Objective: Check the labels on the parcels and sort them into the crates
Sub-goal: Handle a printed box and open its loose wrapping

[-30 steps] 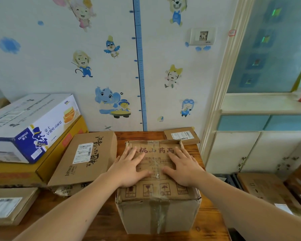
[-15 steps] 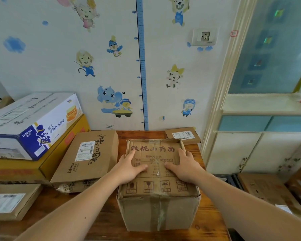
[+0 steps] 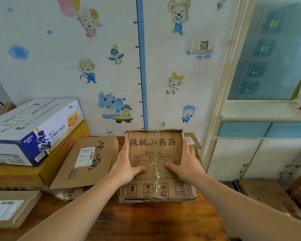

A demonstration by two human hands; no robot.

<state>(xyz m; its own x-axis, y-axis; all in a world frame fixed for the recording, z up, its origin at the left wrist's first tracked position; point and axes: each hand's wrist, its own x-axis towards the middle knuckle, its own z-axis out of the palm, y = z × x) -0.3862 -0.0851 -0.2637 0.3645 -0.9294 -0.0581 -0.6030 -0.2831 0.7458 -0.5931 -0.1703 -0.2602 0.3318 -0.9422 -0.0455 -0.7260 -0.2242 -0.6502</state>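
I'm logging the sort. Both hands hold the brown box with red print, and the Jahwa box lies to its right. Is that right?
No. The head view shows the Jahwa box to the left of the brown box, not its right. The left hand and right hand do both hold the brown box.

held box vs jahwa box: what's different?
The held box is gripped at its sides by the left hand and right hand; the jahwa box lies untouched beside it. The jahwa box bears a white label; the held box's facing side shows red print, no such label. Both are brown cardboard.
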